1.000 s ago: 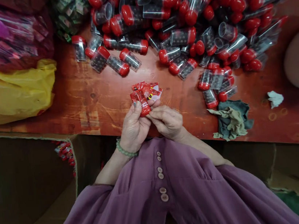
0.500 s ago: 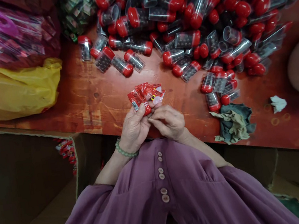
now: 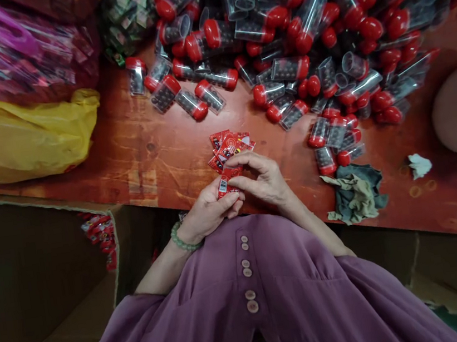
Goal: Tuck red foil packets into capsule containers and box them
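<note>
My left hand (image 3: pixel 210 207), with a green bead bracelet at the wrist, grips a small red packet (image 3: pixel 222 186) with a white barcode label, low at the table's front edge. Around the packet's upper right side curl the thumb and forefinger of my right hand (image 3: pixel 265 177); its other fingers are folded and partly hidden. Just beyond both hands, several similar red packets (image 3: pixel 231 141) lie overlapping on the table, some with yellow and white print.
Clear tubes with red caps (image 3: pixel 288 68), filled with dark balls, are heaped at the back. A yellow bag (image 3: pixel 18 140) and a pink bag (image 3: pixel 57 53) lie left. Crumpled cloth (image 3: pixel 358 193) sits at right. An open carton (image 3: pixel 55 261) with red packets stands below left.
The fanned red packets that were at my left hand now lie on the table beyond it. Both hands hold one packet, closer to my body, and my right fingers have spread around it.
</note>
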Available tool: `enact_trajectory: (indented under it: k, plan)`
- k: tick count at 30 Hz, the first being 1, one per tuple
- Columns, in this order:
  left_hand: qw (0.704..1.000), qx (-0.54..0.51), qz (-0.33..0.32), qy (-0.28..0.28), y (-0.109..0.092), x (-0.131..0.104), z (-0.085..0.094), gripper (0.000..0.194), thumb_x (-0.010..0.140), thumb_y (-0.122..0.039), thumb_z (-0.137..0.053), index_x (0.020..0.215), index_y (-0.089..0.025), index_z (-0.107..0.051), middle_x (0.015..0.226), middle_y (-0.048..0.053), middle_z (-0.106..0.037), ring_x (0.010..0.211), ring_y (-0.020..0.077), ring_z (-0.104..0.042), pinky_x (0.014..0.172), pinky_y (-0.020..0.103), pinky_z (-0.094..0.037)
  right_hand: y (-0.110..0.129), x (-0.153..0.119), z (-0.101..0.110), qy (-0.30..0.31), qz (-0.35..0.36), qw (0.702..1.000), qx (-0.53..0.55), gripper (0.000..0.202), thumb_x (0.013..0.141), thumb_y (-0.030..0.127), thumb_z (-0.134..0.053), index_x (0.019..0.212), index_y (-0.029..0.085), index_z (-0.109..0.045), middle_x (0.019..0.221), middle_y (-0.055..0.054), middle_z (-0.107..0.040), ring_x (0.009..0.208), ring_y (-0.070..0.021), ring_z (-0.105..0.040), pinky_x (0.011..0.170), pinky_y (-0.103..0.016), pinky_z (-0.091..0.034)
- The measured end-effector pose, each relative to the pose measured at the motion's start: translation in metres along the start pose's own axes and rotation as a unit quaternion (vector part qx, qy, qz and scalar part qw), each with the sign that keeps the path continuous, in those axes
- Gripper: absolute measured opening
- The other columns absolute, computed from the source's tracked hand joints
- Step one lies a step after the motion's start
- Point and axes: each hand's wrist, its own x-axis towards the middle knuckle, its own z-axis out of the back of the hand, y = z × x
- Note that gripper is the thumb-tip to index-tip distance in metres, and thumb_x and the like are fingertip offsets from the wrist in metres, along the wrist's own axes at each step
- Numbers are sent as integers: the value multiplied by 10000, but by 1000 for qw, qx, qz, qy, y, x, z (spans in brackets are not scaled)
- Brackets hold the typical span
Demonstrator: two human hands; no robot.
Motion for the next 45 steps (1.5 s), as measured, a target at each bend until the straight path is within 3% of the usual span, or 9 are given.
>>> enact_trajectory:
  k: [5, 8, 11, 17, 21, 24, 35, 40, 45]
  plan:
    - [993, 117, -20, 4, -4, 2, 3, 325, 837, -399, -709, 948, -168, -509, 695, -47, -546, 519, 53, -451, 484, 196, -367, 0, -1, 7, 12, -14, 1000, 22, 281, 887, 459, -682, 1059, 242, -731, 1081, -52, -717, 1004, -188, -661, 937, -369, -525]
    - [971, 237, -23, 1, -7, 2, 6, 283, 884, -393, -639, 984, -153, -526, 688, -43, -545, 540, 67, -468, 534, 219, -402, -1, 0, 11, 10, -74, 995, 63, 304, 961, 470, -564, 988, 227, -746, 1053, -54, -713, 998, -176, -660, 945, -358, -518]
    - [944, 327, -42, -1, -9, 2, 10, 236, 906, -355, -597, 1008, -153, -532, 721, -29, -560, 593, 86, -500, 590, 234, -432, 0, 3, 17, 21, -110, 991, 80, 241, 929, 422, -632, 892, 213, -748, 976, -40, -712, 943, -165, -660, 925, -338, -517]
    - [886, 455, -75, 45, -12, 4, 21, 170, 917, -294, -566, 1024, -163, -553, 810, -7, -598, 718, 126, -534, 701, 258, -454, 1, 12, 39, 155, -139, 974, 88, 172, 876, 353, -703, 909, 191, -750, 947, -35, -723, 901, -158, -665, 877, -318, -518]
    - [866, 491, -48, 78, -13, 4, 26, 147, 924, -290, -545, 999, -164, -552, 868, 5, -609, 758, 139, -546, 720, 269, -459, -3, 13, 48, 238, -141, 960, 52, 172, 864, 325, -711, 950, 179, -742, 955, -42, -722, 883, -160, -665, 844, -315, -519]
    - [856, 508, -25, 96, -13, 2, 28, 133, 922, -283, -541, 990, -168, -546, 887, 13, -620, 773, 149, -564, 728, 284, -460, -4, 11, 49, 259, -137, 956, 23, 170, 871, 317, -698, 952, 171, -730, 948, -46, -718, 854, -155, -656, 808, -302, -515]
    - [881, 460, 19, 105, -5, -1, 41, 234, 900, -333, -601, 1055, -158, -609, 913, 12, -666, 812, 146, -611, 754, 268, -468, -5, -9, 39, 265, -127, 956, 11, 70, 771, 156, -648, 820, 155, -598, 977, -50, -647, 650, -77, -536, 583, -211, -461]
    - [922, 387, 7, 27, 0, -11, 44, 328, 909, -374, -582, 1153, -156, -547, 786, -3, -673, 688, 126, -627, 663, 245, -481, -15, -18, 34, 196, -163, 966, 45, 85, 791, 195, -640, 725, 168, -592, 914, -29, -654, 712, -97, -557, 652, -233, -460]
    - [917, 397, -15, 31, 1, -11, 40, 300, 925, -347, -567, 1158, -161, -542, 722, -19, -642, 630, 109, -608, 620, 230, -467, -15, -21, 29, 178, -181, 965, 66, 143, 815, 262, -685, 736, 178, -600, 866, -28, -653, 775, -127, -579, 688, -255, -465]
